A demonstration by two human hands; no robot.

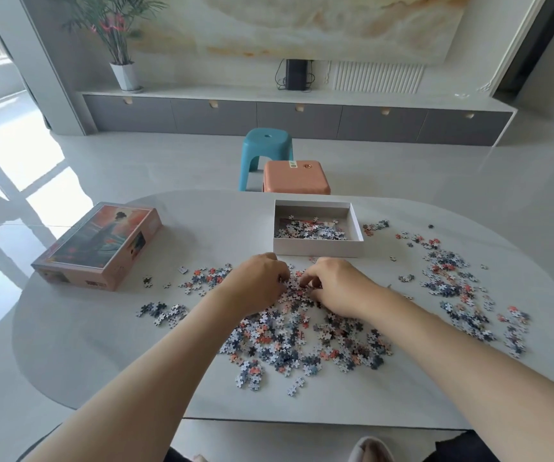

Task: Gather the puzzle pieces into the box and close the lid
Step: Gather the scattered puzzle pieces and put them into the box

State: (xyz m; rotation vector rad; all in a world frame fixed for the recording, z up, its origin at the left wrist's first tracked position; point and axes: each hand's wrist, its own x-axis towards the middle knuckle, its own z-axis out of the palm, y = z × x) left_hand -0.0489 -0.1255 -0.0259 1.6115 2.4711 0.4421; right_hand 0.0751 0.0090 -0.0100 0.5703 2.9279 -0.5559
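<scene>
The table [102,345] is the biggest thing before me, pale and rounded. On it, at ten o'clock from my hands, the lid [99,245] lies printed side up, well apart from the box [317,251]. The box sits open at twelve o'clock, just beyond my knuckles, with a thin layer of pieces already in its bottom.

The puzzle pieces [302,345] are mostly still out: a broad heap under my wrists and toward six o'clock, a long loose band out at three o'clock, and small clusters at nine. I judge the gathering to be at an early stage.

My left hand [255,285] rests knuckles up on the heap's far edge, fingers curled under; I cannot tell whether they hold anything. My right hand [339,285] is just beside it, thumb and fingers [315,291] drawn narrow and curled round a few pieces.

To do this step well I should stop pinching singles. It seems better to cup both palms on the table, sweep the heap together from nine and three o'clock, then lift a full double handful straight to twelve and let go low inside the box walls, so nothing bounces off the rim. Flat pieces slide easily on this smooth top, so I should rake with the edges of my hands; the far band at three o'clock can wait, and the lid comes last.
</scene>
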